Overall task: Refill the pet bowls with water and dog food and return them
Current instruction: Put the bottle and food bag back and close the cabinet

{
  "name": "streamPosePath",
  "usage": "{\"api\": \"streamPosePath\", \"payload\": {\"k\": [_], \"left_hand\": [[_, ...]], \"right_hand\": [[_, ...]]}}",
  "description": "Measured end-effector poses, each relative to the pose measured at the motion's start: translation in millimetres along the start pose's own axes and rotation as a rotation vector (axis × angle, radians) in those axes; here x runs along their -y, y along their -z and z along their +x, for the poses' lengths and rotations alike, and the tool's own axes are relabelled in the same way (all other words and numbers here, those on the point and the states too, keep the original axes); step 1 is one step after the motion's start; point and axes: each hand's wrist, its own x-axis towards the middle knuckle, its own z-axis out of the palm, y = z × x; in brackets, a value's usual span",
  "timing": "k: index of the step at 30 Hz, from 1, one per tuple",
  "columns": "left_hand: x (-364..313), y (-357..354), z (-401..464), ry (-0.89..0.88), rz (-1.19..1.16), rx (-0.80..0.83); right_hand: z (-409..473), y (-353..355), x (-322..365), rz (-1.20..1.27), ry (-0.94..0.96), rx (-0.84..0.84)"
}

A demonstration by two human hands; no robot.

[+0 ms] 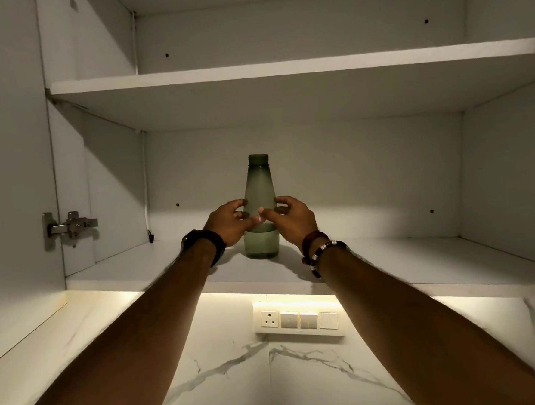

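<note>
The bottle (259, 207) in front of me is a smoky grey-green, translucent, with a cap of the same tone on a short neck. Its body widens from the shoulders down to a straight-sided base. Water fills only the lower part; the waterline shows as a darker band just below my fingers. It stands upright on the lower shelf (404, 258) of the open wall cupboard, about midway between the left and right walls and nearer the front edge than the back panel.

Both my arms reach up and forward into the cupboard. My left hand (230, 222) comes at the bottle from the left, fingers curled around its side and thumb laid across the front. My right hand (287, 216) mirrors it from the right, fingers bent onto the far side, thumb across the front so the two thumb tips nearly meet. Both hands grip the bottle at its middle, above the waterline.

A dark watch (204, 245) sits on my left wrist, beaded bracelets (321, 252) on my right.
</note>
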Motion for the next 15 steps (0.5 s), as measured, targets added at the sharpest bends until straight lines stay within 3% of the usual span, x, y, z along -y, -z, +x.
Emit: {"api": "streamPosePath", "payload": {"k": [8, 11, 15], "left_hand": [[0.2, 1.2, 0.4, -0.001, 0.019, -0.008], [-7.1, 1.9, -8.5, -0.050, 0.111, -0.083], [-20.0, 2.7, -26.9, -0.102, 0.046, -0.194]], "right_hand": [[0.2, 1.1, -5.2, -0.024, 0.001, -0.007], [-4.1, 4.2, -3.9, -0.067, 0.021, -0.059], [-21.5, 16.6, 3.9, -0.080, 0.041, -0.141]]}}
